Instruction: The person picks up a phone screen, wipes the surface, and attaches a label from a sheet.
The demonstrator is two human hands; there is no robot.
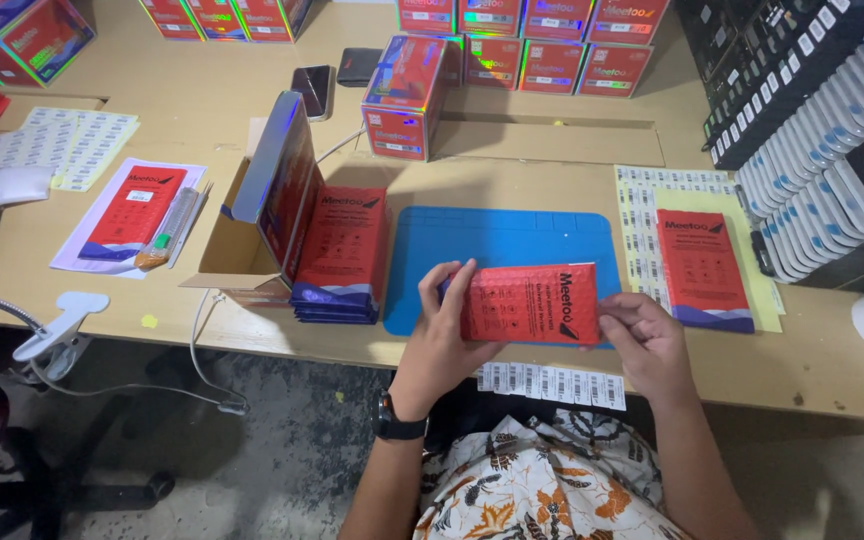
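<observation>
We hold the red packet [530, 304] between our hands, just above the blue mat [500, 245]. Our left hand [444, 335] grips its left end, and our right hand [647, 335] pinches its right edge.

free: blue mat [512, 240] | blocked left: packet stack [340, 255], open box [252, 215]

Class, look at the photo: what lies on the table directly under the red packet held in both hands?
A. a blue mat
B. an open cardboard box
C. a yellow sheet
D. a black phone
A: the red packet, held by the left hand and right hand, sits over the blue mat.
</observation>
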